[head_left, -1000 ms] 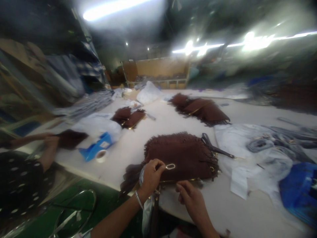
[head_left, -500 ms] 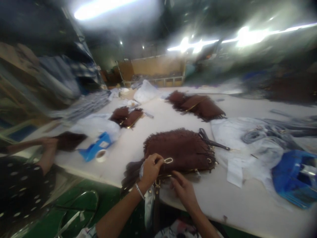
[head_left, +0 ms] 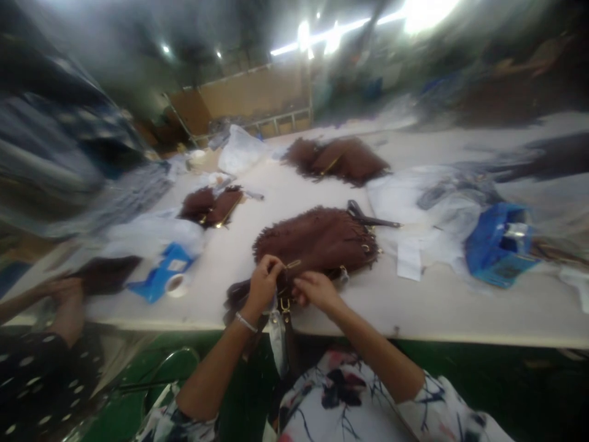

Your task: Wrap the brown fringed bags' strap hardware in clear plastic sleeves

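Observation:
A dark brown fringed handbag [head_left: 313, 239] lies on the table before me, with gold rings and a zip along its near edge. My left hand [head_left: 264, 282] is closed in a pinch at the bag's near left side, on a gold oval ring [head_left: 293, 264]. Close beside it, my right hand [head_left: 317, 290] has its fingers curled together against the near edge; what they grip is hidden. Below the hands, a strap with a gold buckle [head_left: 286, 305] hangs over the table edge, next to a pale wrapped strip [head_left: 277, 337]. A dark strap [head_left: 372, 221] extends from the bag's far right.
More brown fringed bags [head_left: 340, 161] lie farther back, with a smaller one [head_left: 211, 205] left of them. A blue tape dispenser [head_left: 168, 270] and white tape roll [head_left: 175, 285] are at left, near a co-worker's hands [head_left: 67, 301]. A blue box [head_left: 499, 245] stands at right.
My view has shifted, so the table appears higher and farther left. My right hand has come up to the bag's edge, closer to my left hand, and its fingers have curled in.

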{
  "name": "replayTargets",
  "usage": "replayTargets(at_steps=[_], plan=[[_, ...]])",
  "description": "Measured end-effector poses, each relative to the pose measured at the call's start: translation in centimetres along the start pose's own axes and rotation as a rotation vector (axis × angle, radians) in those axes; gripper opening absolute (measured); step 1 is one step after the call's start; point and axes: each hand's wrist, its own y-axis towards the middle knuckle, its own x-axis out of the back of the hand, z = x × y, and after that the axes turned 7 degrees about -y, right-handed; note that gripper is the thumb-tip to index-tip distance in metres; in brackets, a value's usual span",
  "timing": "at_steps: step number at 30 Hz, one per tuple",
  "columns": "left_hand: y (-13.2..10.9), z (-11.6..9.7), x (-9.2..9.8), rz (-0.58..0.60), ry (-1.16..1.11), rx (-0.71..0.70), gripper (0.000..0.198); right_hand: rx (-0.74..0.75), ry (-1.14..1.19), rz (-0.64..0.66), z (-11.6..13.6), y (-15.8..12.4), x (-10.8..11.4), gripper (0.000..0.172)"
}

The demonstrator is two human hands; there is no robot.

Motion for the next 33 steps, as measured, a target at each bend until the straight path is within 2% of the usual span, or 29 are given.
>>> replayTargets(at_steps=[4, 8, 12, 18, 24, 31, 33], plan=[[0.4, 0.3, 0.7, 0.023, 0.089, -0.053, 0.012, -0.005, -0.055, -0.052, 1.2, 0.8, 0.3, 0.023], [-0.1, 0.3, 0.9, -0.011, 0.204, -0.108, 0.011, -0.039, -0.080, -0.116, 1.4, 1.7, 0.1, 0.023], [-0.6, 0.6, 0.5, -0.067, 0.260, -0.142, 0.012, -0.092, -0.095, -0.111, 0.9, 2.8, -0.1, 0.023], [-1.3, 0.6, 0.0, -0.085, 0.271, -0.166, 0.010, -0.104, -0.158, -0.109, 0.8, 3.3, -0.1, 0.027], [-2.1, 0.3, -0.1, -0.042, 0.268, -0.190, 0.013, -0.114, -0.198, -0.113, 1.1, 3.2, 0.0, 0.025], [-2.4, -0.1, 0.6, 0.089, 0.281, -0.219, 0.033, -0.119, -0.237, -0.060, 1.5, 3.9, 0.5, 0.024], [-2.3, -0.2, 0.5, 0.095, 0.294, -0.208, 0.034, -0.123, -0.257, -0.036, 1.6, 4.2, 0.6, 0.025]])
